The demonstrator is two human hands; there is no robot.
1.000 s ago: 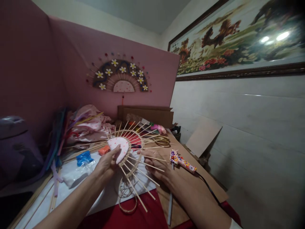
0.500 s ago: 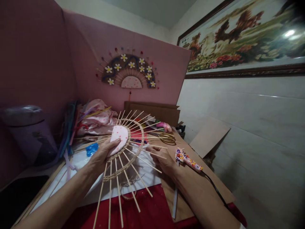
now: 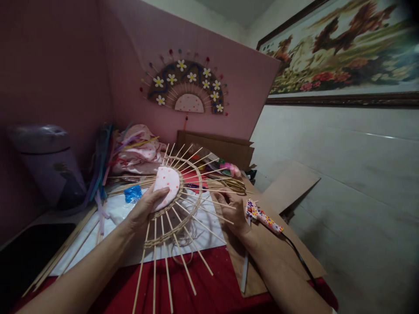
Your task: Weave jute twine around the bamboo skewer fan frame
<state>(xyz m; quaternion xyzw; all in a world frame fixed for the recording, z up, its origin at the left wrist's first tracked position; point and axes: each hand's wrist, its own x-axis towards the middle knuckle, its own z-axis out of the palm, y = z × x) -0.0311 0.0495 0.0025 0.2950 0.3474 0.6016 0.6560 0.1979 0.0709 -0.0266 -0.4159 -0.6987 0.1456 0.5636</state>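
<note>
My left hand (image 3: pixel 149 203) grips a half-round fan frame (image 3: pixel 199 198), its thumb lying on the white half-circle pad (image 3: pixel 167 185) with pink dots. Thin wooden sticks radiate from this pad, and a braided twine band (image 3: pixel 178 227) weaves across them partway out. Beside the stick tips on the right is my right hand (image 3: pixel 231 213), its fingers curled in; whatever they may pinch is too small to make out. Loose twine (image 3: pixel 183 257) hangs beneath the frame over the white sheet (image 3: pixel 121 226) and red cloth.
A flower-patterned glue gun (image 3: pixel 263 217) with a black cord lies on the brown board (image 3: pixel 294 250) at right. Gold-handled scissors (image 3: pixel 234 185), a blue scrap (image 3: pixel 132 193) and dotted fabric (image 3: pixel 140 150) lie behind. A finished flowered fan (image 3: pixel 190 83) hangs on the pink panel.
My right hand has drawn slightly to the right, away from the twine band. The left hand keeps its grip on the fan frame. The view has shifted a little.
</note>
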